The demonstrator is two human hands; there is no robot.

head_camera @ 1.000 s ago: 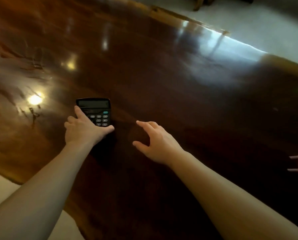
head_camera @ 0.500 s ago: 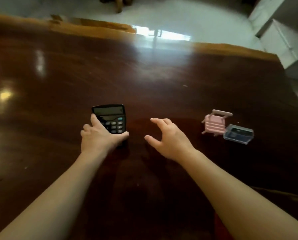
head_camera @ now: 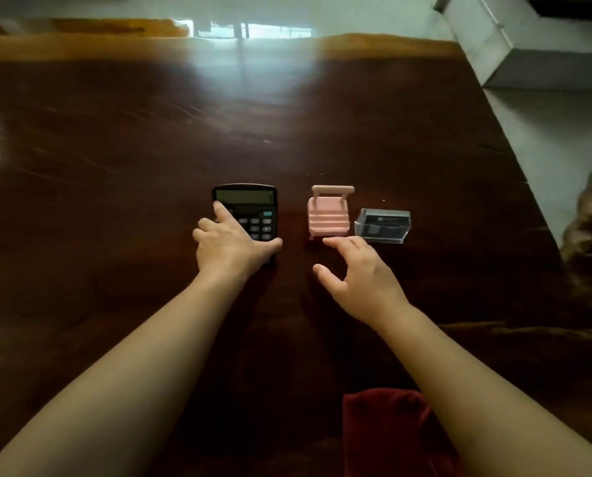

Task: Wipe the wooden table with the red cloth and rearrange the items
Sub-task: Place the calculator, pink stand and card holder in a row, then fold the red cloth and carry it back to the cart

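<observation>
Starting nearest us, we are leaving the red cloth (head_camera: 387,432) bunched on the near edge of the wooden table (head_camera: 115,139), partly under our right forearm; nobody is holding it, so we judge the wiping is paused while the items get arranged. Farther out, our right hand (head_camera: 360,280) is hovering released, fingers spread and curled, grasping nothing, its fingertips just short of the pink toy chair (head_camera: 329,215); it looks to us as if it is reaching for that chair. Our left hand (head_camera: 231,244) is lying flat over the lower left of the black calculator (head_camera: 248,210), thumb hooked along its near right corner, pressing on it rather than lifting it, probably to slide or square it into line. The calculator, the chair and the clear plastic box (head_camera: 382,224) are sitting in a rough row, the chair just beside the box and well apart from the calculator. Some pale print is showing on the dark insert in the box, and symbols on the calculator keys, but all of it is too small for us to read; we are seeing no brand anywhere
</observation>
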